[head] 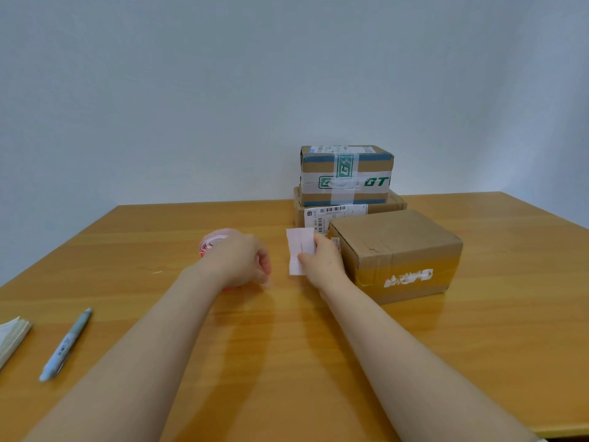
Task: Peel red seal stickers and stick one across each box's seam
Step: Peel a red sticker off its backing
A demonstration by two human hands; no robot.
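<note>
I am resting both forearms on the wooden table (478, 346), the biggest thing under my hands. Three cardboard boxes are sitting beyond and to the right of my right hand (322, 266): the plain box (395, 250) is just beside that hand, touching or nearly touching my wrist, its long axis running left to right and a taped seam running over its top toward me; the flat box (318, 215) with a shipping label is lying behind it; and the taped box (345, 173) with green-printed tape is stacked on that one, farthest from my hands.

My left hand (239, 260) is curling around one roll of red seal stickers (212, 242), which is peeking out past my knuckles on the far left side; I cannot tell how tightly I am gripping it.

My right hand is pinching one pale pink strip (299, 250) between thumb and fingers. The strip is standing upright between my two hands, long axis vertical, its pale side facing me.

Near my left elbow, one pen (65, 344) is pointing away and rightward, and one paper pad (11, 336) is lying at the table's left edge.
</note>
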